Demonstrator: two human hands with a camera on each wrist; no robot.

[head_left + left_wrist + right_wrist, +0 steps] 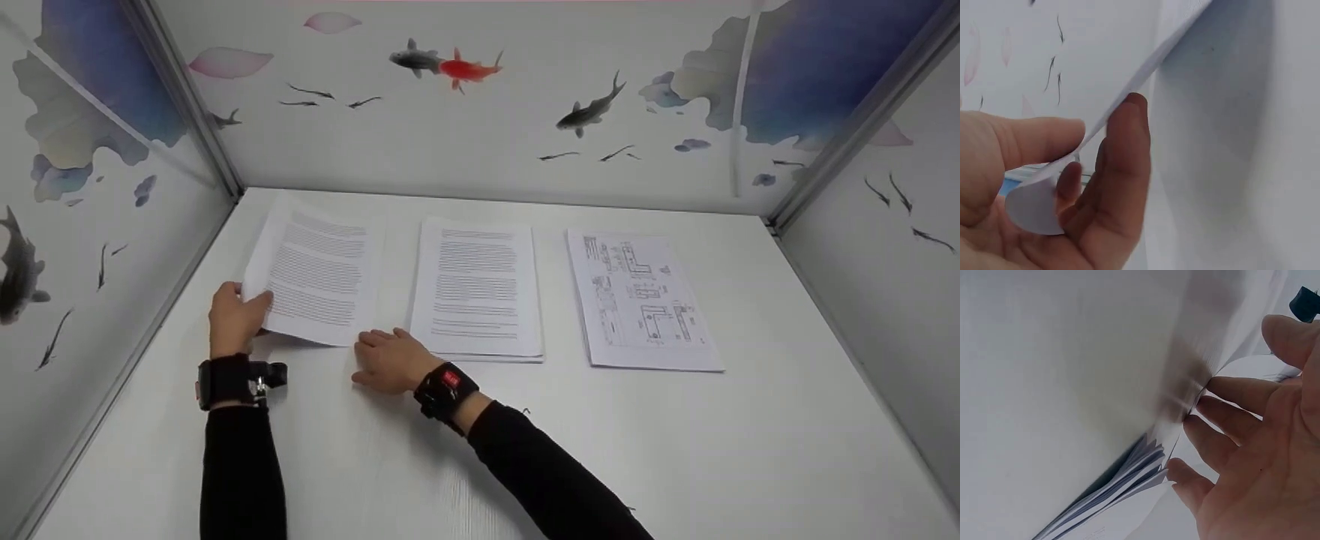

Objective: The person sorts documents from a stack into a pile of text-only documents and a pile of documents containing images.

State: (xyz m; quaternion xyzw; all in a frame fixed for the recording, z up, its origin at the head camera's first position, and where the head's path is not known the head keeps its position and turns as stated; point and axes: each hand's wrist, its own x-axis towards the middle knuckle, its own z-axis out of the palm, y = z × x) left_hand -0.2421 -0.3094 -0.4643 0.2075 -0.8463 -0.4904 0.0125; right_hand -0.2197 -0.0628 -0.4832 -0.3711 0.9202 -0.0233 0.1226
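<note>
At the left of the table, my left hand (234, 319) pinches the left edge of a printed sheet of paper (319, 277) between thumb and fingers. In the left wrist view the sheet (1145, 70) slants up off the table and its lower end curls by the palm. My right hand (394, 361) is near the sheet's lower right corner, its fingers (1241, 395) extended with the tips against the table. Beside it is the middle stack of printed pages (478, 289). Fanned page edges (1123, 486) show close to the right fingertips in the right wrist view.
Farther right lies a third stack of paper with technical drawings (645, 300) on top. White panels (480, 150) painted with fish and petals enclose the white table (675, 450) at the back and both sides. A dark camera mount (268, 375) sticks out from the left wrist.
</note>
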